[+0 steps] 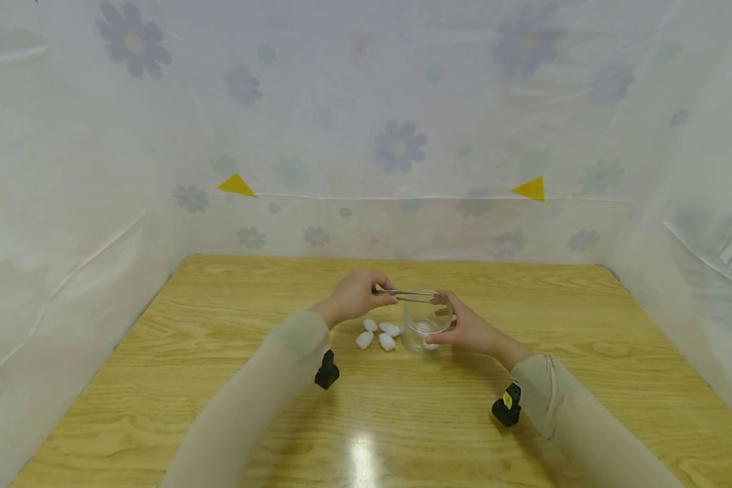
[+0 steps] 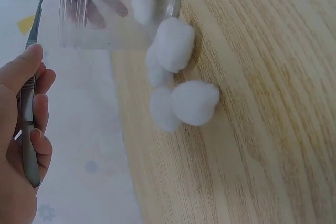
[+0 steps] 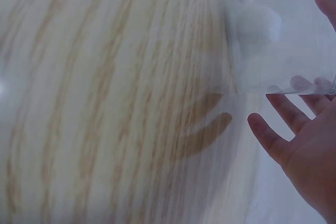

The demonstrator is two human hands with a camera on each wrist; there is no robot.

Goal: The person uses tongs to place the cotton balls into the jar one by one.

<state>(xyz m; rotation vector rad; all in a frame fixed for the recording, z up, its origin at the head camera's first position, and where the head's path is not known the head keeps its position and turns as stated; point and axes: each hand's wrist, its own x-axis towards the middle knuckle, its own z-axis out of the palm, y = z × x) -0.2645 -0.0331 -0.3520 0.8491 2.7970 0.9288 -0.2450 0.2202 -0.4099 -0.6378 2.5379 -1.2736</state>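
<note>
My left hand (image 1: 357, 294) holds metal tweezers (image 2: 28, 129) between thumb and fingers. In the head view the tweezers lie nearly level across the mouth of a clear jar (image 2: 94, 38). Nothing shows between their tips in the left wrist view. My right hand (image 1: 468, 329) grips the jar from the right, thumb on the near side and fingers on the far side. Several white cotton balls (image 1: 387, 341) lie in a cluster on the table, just left of the jar. White cotton (image 2: 144, 1) also shows through the jar's wall, near its base.
The wooden table (image 1: 366, 407) extends around the jar on all sides. White flower-printed sheeting (image 1: 341, 135) rises at the back and both sides, with two yellow triangles (image 1: 236, 186) on the back sheet. A black wrist camera (image 1: 326, 370) sits by each sleeve.
</note>
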